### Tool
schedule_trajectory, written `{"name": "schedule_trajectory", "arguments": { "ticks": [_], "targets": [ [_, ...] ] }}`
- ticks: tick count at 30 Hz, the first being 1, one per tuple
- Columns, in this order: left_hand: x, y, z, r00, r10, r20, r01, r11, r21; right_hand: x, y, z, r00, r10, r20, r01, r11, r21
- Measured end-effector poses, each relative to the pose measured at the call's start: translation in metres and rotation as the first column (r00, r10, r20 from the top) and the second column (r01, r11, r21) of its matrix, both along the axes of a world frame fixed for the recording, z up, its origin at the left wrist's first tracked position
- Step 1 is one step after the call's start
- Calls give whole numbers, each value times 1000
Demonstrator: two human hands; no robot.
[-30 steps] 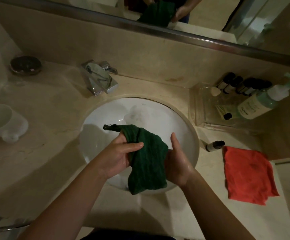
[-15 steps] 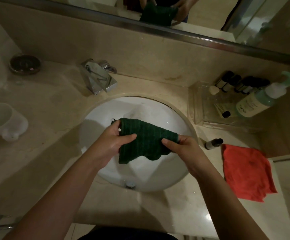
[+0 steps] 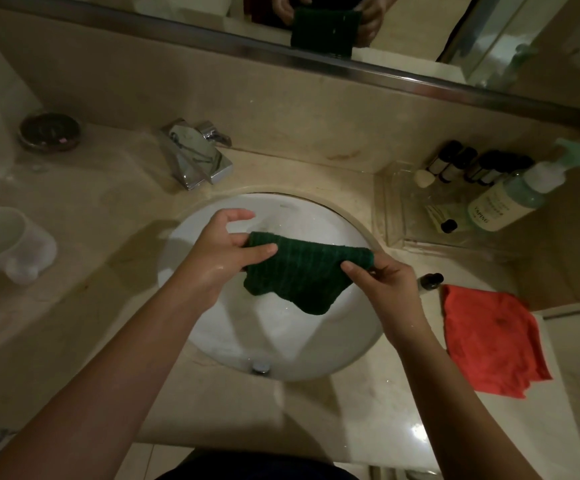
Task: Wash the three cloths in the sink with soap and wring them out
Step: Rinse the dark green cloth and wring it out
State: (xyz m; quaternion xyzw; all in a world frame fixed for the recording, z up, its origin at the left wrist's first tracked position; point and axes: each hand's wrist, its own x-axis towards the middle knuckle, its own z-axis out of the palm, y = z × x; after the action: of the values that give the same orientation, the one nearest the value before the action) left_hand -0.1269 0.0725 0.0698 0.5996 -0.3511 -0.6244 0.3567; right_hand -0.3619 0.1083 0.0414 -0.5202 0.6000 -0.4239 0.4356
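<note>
Since the earlier frames, green cloth [image 3: 302,271] changed from a bunched vertical hang to a flat horizontal spread; both hands moved apart to its upper corners.

Green cloth: dark, ribbed weave, soft; upper edge taut and straight, lower edge sagging in two rounded lobes. Held in the air above the sink [image 3: 344,344], not touching the bowl.

Left hand [image 3: 219,251]: thumb and fingers pinching the cloth's left upper corner, forefinger lifted clear; skin glistening wet.

Right hand [image 3: 382,282]: thumb and fingers pinching the right upper corner.

Sink: round white glazed bowl set under the countertop [image 3: 84,306]; metal drain at its near wall.

Countertop: beige polished stone, veined.

Red cloth [image 3: 489,341]: matte, crumpled, roughly square, lying flat at the counter's right edge, well apart from the sink.

Faucet [image 3: 195,155]: chrome, angular block form, behind the sink at the counter's back edge.

Small dark bottle [image 3: 428,281]: lying between sink rim and red cloth.

Clear tray [image 3: 396,220]: right back corner, holding a pump bottle [image 3: 510,199] of pale green liquid and a row of small dark-capped bottles.

White mug [image 3: 7,240]: smooth, left edge.

Round dark dish [image 3: 50,131]: left back corner.
</note>
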Motion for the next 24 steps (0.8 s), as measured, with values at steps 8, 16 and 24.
{"name": "schedule_trajectory", "arguments": {
  "ticks": [8, 16, 24],
  "targets": [
    [-8, 2, 12, 927, -20, 375, 142, 943, -300, 4, -2, 4, 967, -59, -250, 63, 998, 8],
    [-7, 5, 20, 758, 224, 612, 196, 817, -542, 2, -2, 4, 974, -150, -169, 95, 951, -293],
    [-3, -6, 37, 795, 76, 602, 314, 797, -515, 8, 15, 32, 982, 73, 176, 13, 896, -445]
  ]
}}
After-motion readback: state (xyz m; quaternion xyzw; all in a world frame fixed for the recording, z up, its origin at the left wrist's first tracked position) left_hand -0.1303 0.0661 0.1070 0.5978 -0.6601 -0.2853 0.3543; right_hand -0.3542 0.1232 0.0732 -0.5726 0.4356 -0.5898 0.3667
